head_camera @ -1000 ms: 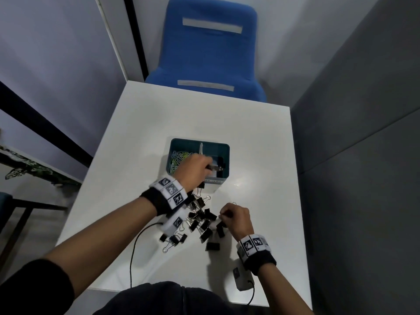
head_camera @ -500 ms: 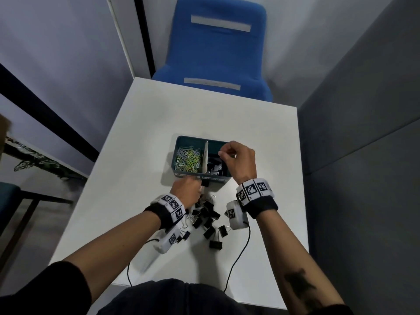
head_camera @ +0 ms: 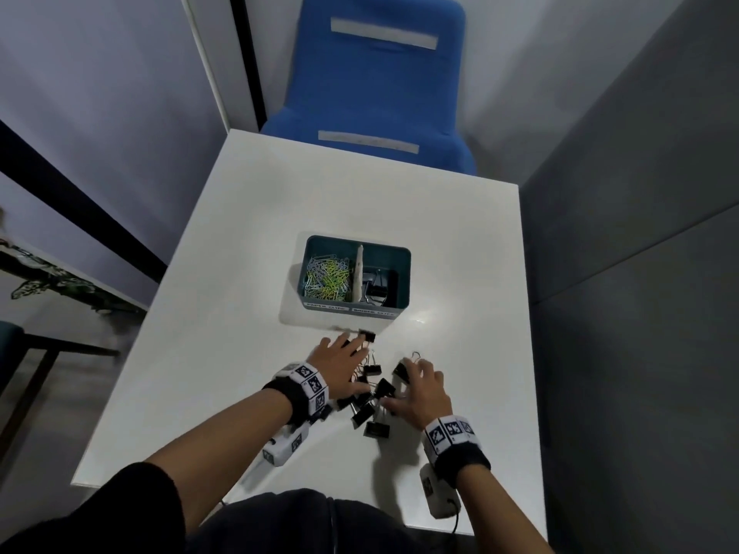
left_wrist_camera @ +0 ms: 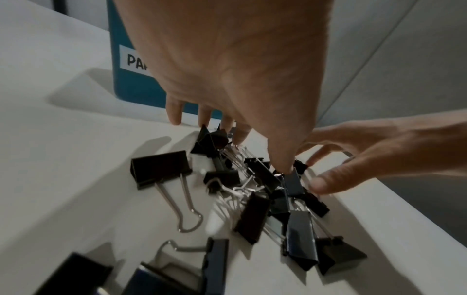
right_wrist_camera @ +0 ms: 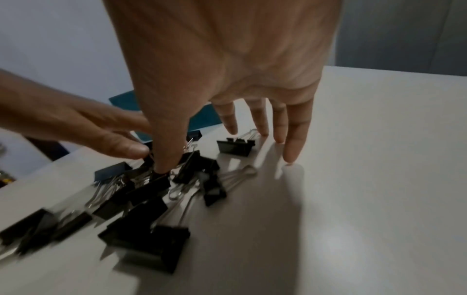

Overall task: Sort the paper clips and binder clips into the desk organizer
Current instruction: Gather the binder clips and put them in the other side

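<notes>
1. Nearest, a loose pile of black binder clips [head_camera: 374,397] is spread on the white surface [head_camera: 224,313], between both hands.
2. The left hand [head_camera: 340,365] is held flat over the pile's left side, fingers straight, nothing gripped.
3. The right hand [head_camera: 424,389] is splayed over the right side, fingers out, thumb touching the clips.
4. Further back, the teal desk organizer [head_camera: 402,273] is seen: coloured paper clips [head_camera: 326,275] in the left compartment, binder clips in the right.
5. A blue chair [head_camera: 376,86] is parked behind.
</notes>
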A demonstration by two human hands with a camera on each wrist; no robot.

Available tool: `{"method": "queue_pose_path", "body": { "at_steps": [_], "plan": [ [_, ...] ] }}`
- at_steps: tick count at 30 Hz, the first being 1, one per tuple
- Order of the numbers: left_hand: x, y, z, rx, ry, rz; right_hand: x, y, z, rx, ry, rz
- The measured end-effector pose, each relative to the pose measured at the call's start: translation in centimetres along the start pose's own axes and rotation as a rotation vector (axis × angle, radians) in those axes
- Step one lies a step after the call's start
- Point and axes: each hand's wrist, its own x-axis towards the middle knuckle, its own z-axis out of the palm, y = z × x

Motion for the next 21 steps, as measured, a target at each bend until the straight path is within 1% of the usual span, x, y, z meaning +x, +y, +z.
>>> {"method": "queue_pose_path", "body": {
  "at_steps": [2, 3, 6, 10, 14, 18, 21],
  "plan": [
    [-1.0, -0.1, 0.4, -0.002, 0.011, 0.05, -0.5, -0.1, 1.0, -0.042, -0.013, -0.063],
    [-1.7, -0.2, 0.5, -0.016, 0.025, 0.051, -0.7, -0.2, 1.5, -0.07, -0.02, -0.088],
    [-4.0, -1.1, 1.1, -0.022, 0.037, -0.023, -1.2, -0.4, 2.8, -0.18, -0.033, -0.149],
    [-6.5, -2.3, 2.7, -0.089, -0.038, -0.139, -0.7, -0.7, 2.8, -0.224, -0.013, -0.179],
    [-5.8, -1.8, 3.6, -0.146, -0.01, -0.132, 0.1, -2.2, 2.0, -0.203, -0.078, -0.187],
    [-3.9, -1.0, 2.7, -0.137, -0.036, -0.146, 0.4, -3.5, 1.9, -0.171, -0.083, -0.18],
    [-3.3, -0.7, 1.4, -0.122, -0.017, -0.126, 0.8, -4.0, 1.6, -0.141, -0.075, -0.165]
  ]
}}
